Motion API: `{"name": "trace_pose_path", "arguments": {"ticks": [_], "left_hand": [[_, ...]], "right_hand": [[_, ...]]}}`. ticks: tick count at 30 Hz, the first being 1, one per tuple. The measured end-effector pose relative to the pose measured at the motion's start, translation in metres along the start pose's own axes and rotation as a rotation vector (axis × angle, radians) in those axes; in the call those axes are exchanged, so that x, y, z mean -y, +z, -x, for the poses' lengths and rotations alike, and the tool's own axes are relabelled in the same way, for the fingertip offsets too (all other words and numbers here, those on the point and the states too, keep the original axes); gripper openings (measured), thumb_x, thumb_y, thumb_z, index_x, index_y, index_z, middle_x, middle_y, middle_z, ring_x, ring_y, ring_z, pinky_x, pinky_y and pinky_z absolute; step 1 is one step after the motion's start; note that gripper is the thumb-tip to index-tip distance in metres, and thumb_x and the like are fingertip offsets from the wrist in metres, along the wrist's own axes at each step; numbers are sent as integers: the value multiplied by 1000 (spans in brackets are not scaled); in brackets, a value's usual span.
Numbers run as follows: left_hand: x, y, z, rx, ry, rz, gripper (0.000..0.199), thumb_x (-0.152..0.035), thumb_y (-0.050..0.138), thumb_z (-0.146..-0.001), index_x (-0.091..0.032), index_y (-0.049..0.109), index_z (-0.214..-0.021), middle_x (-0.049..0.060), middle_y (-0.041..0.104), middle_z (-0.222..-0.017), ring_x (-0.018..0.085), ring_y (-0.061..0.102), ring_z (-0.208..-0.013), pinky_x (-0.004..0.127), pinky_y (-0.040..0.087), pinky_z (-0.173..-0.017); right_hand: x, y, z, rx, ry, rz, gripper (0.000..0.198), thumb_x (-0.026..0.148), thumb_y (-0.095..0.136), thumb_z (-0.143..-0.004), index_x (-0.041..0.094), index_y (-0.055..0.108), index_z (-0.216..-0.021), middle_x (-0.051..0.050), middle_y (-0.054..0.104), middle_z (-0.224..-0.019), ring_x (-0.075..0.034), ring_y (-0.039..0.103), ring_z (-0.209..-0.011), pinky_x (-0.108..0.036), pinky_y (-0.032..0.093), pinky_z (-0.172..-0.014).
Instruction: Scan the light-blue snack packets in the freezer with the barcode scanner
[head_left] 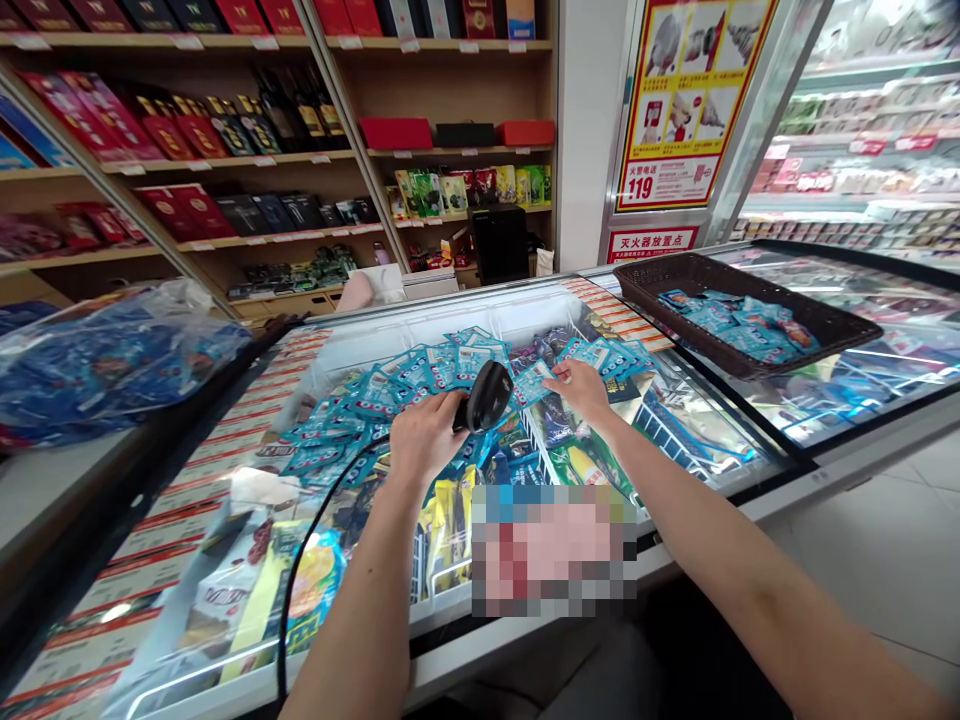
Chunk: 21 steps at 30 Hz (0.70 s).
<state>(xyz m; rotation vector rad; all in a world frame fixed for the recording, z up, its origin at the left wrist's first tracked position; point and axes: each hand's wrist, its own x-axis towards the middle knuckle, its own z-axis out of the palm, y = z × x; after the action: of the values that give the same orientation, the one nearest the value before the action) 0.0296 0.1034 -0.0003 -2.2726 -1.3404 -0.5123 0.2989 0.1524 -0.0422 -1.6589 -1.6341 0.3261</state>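
Note:
My left hand (427, 435) is closed around the handle of a black barcode scanner (489, 397), whose cable (306, 550) runs down past my forearm. The scanner's head points toward a small blue packet (531, 385). My right hand (581, 390) pinches that packet by its right edge between thumb and fingers. Many similar blue packets (420, 370) lie fanned out on the glass top of the chest freezer (450, 612), left of and beyond the scanner. A smaller group of blue packets (600, 355) lies just beyond my right hand.
A dark brown basket (810, 312) holding more blue packets stands on the freezer at the right. A clear plastic bag of blue packages (112, 360) lies at the left. Shelves with boxes and bottles (262, 155) stand behind. Price labels (225, 470) line the freezer top.

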Motion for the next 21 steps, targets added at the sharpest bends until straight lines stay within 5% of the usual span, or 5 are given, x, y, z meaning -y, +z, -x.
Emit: {"name": "trace_pose_path", "arguments": {"ticks": [8, 21], "left_hand": [[-1, 0, 0, -5, 33, 6, 30, -29, 52, -78, -24, 56, -107, 3, 67, -96, 22, 62, -85, 31, 40, -63], [-8, -7, -2, 67, 61, 37, 34, -25, 52, -74, -23, 56, -107, 4, 67, -96, 23, 62, -87, 31, 42, -64]], "right_hand": [[-5, 9, -2, 48, 97, -654, 29, 44, 63, -70, 23, 48, -82, 0, 59, -74, -16, 61, -57, -33, 54, -53], [-3, 10, -3, 53, 92, -540, 25, 41, 62, -69, 22, 49, -78, -4, 62, -81, -18, 60, -72, -34, 57, -53]]}}
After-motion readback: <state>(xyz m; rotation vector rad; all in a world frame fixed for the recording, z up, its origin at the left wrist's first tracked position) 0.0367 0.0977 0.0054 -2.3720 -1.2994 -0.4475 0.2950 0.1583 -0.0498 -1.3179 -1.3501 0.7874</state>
